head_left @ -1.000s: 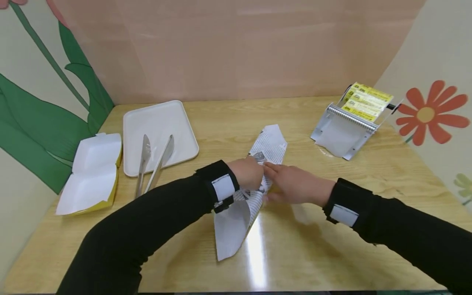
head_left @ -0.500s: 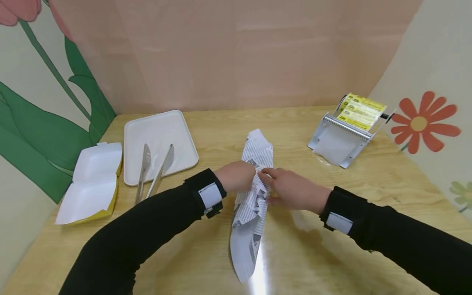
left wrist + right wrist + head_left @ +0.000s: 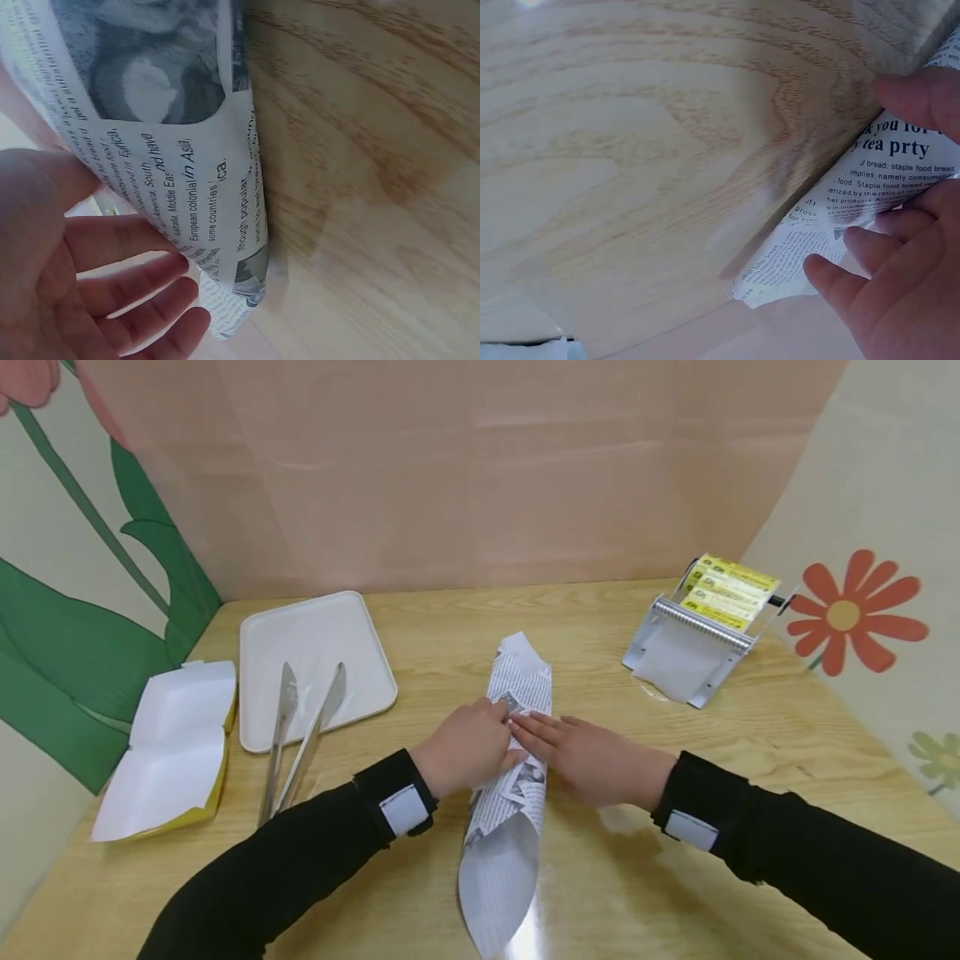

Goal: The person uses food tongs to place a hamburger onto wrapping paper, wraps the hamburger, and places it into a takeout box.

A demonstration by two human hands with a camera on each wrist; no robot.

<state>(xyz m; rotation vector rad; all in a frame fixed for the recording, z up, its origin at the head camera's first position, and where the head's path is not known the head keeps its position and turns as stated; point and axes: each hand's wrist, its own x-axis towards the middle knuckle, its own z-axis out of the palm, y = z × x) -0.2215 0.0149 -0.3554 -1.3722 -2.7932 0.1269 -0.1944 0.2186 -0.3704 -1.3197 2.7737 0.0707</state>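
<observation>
While your left hand (image 3: 467, 752) and right hand (image 3: 592, 760) lie flat with fingertips meeting on the newsprint wrap (image 3: 513, 752) at the table's (image 3: 675, 860) centre (tongs (image 3: 300, 735) sit well left), press evenly so, I judge, the fold stays shut.

Right hand (image 3: 900, 285) at lower right, fingers (image 3: 840, 274) resting on the newsprint-patterned paper (image 3: 840, 217), thumb on its upper edge. Paper lies on the wooden table (image 3: 645, 150). Print partly legible.
</observation>
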